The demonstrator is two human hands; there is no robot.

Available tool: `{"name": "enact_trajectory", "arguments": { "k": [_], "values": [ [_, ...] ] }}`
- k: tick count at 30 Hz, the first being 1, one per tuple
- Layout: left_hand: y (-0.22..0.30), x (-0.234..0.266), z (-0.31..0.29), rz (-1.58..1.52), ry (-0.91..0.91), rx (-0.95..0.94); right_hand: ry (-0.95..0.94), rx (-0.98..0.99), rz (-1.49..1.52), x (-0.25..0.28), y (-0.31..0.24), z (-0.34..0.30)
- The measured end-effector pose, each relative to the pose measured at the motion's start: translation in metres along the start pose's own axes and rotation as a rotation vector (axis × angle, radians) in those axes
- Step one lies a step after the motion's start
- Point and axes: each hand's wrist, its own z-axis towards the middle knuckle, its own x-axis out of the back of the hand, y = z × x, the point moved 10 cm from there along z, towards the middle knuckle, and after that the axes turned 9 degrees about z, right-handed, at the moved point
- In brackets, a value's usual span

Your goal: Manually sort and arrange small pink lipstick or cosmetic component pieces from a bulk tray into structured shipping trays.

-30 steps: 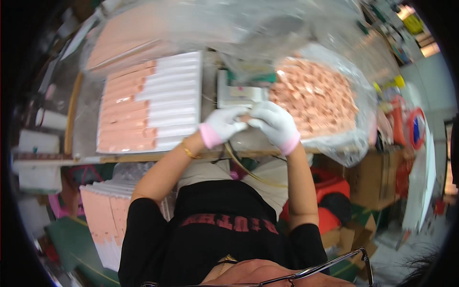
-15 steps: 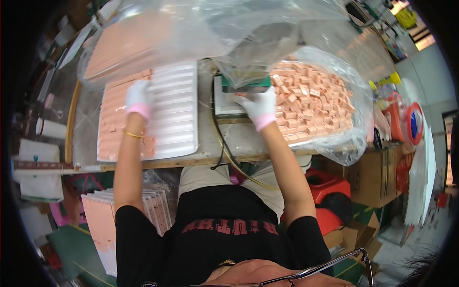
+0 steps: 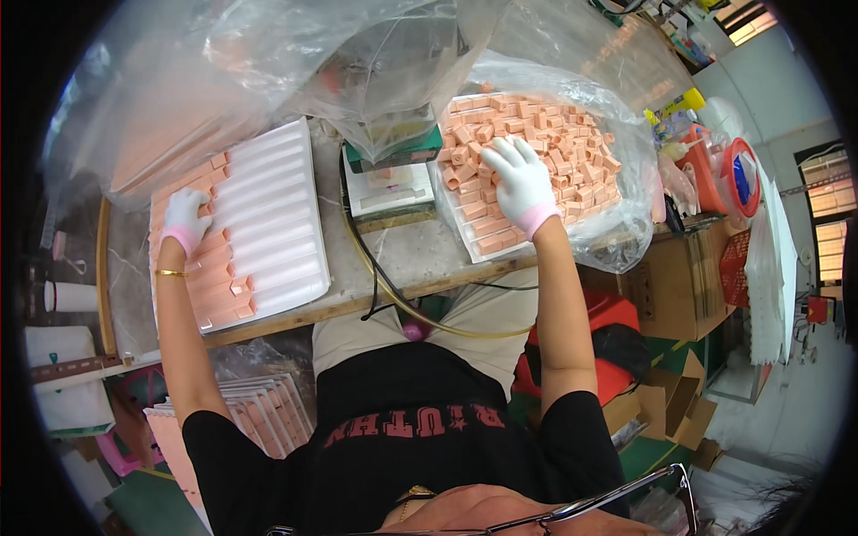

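Observation:
My left hand (image 3: 186,219), in a white glove with a pink cuff, rests over the ribbed white tray (image 3: 273,210). Its fingers bend around a small peach block at the edge of the filled rows; the grip is partly hidden. Peach blocks (image 3: 214,281) lie in lines along the tray's left part. My right hand (image 3: 523,183), gloved the same way, reaches onto a heap of loose peach blocks (image 3: 572,143), fingers apart and pointing away from me. Between the hands stands a small device with a green top and a white plate (image 3: 389,189).
Clear plastic sheeting (image 3: 268,45) hangs over the back of the table and around the heap. A hose (image 3: 380,277) loops over the front edge. Stacked trays (image 3: 259,415) stand below left; a red stool (image 3: 612,326) and cardboard boxes (image 3: 684,281) are below right.
My right hand has gone from the device to the block heap on the right. My left hand sits at the tray's filled rows, no longer blurred. The whole view has turned somewhat.

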Motion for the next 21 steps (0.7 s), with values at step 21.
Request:
{"name": "enact_trajectory", "arguments": {
  "k": [21],
  "values": [
    [0.274,0.048,-0.009,-0.993,-0.047,-0.3,-0.195,0.212,0.452,-0.03,-0.138,-0.005]
  ]
}}
